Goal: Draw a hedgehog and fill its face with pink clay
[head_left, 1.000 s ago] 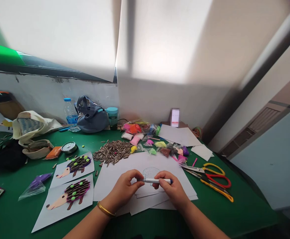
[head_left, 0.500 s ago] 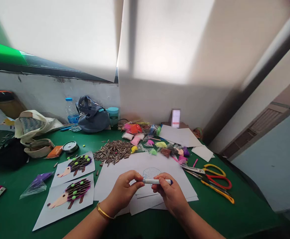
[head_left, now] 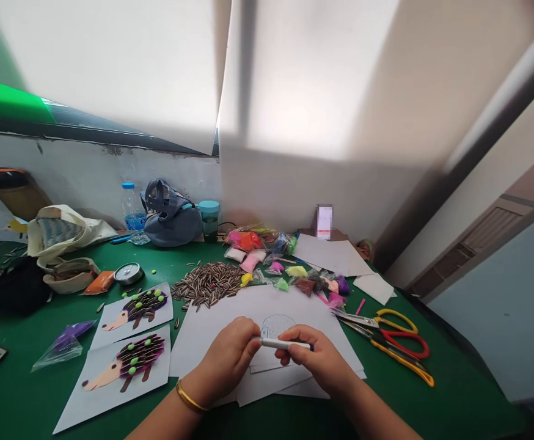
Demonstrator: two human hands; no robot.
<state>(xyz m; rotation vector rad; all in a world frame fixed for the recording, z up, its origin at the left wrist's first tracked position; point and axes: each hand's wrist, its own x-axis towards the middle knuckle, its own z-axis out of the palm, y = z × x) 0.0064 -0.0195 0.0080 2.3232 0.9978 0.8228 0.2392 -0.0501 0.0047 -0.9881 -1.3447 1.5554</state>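
Both my hands grip a white marker (head_left: pixel 274 343) level above the paper. My left hand (head_left: pixel 233 353), closed, pinches its left end. Around the body and the dark blue right end, the fingers of my right hand (head_left: pixel 315 354) are closed. Below the marker lies white drawing paper (head_left: pixel 212 318) on several other sheets. A rounded blue outline drawing (head_left: pixel 278 322) shows on it, partly covered by my hands and the marker.
Left of the paper lie two hedgehog pictures (head_left: pixel 141 357). A heap of striped sunflower seeds (head_left: pixel 208 282) and bags of coloured clay (head_left: pixel 250 263) are behind it. Scissors (head_left: pixel 399 336) lie on the right. A phone (head_left: pixel 324 221) stands at the back.
My hands and the marker have shifted slightly down, and the marker now tilts a little. My left fingers have closed further round its left end.
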